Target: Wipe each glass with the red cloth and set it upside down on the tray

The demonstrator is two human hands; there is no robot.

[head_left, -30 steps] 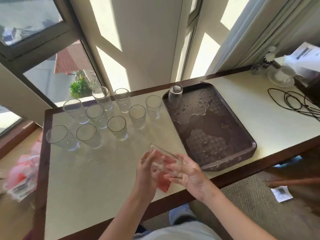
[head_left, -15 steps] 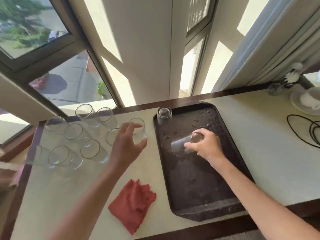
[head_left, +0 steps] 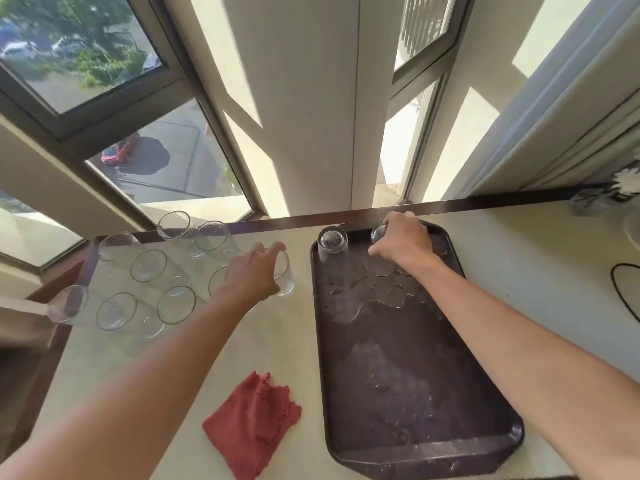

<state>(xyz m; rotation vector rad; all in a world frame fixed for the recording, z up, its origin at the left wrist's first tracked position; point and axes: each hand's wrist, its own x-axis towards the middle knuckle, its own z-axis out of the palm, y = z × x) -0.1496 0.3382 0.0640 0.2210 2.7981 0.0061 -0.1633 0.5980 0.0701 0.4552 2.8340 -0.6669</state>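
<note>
A pale tabletop (head_left: 145, 393) with a dark wooden edge (head_left: 485, 201) stood against a cream wall (head_left: 311, 116) between dark-framed windows (head_left: 166, 168). Sunlight fell in slanted patches across the wall, and pale curtains (head_left: 554, 116) hung at the right. Through the left window a street, green trees (head_left: 97, 60) and a red car (head_left: 119, 154) showed below, and a black cord (head_left: 612, 282) lay at the tabletop's right side.
</note>
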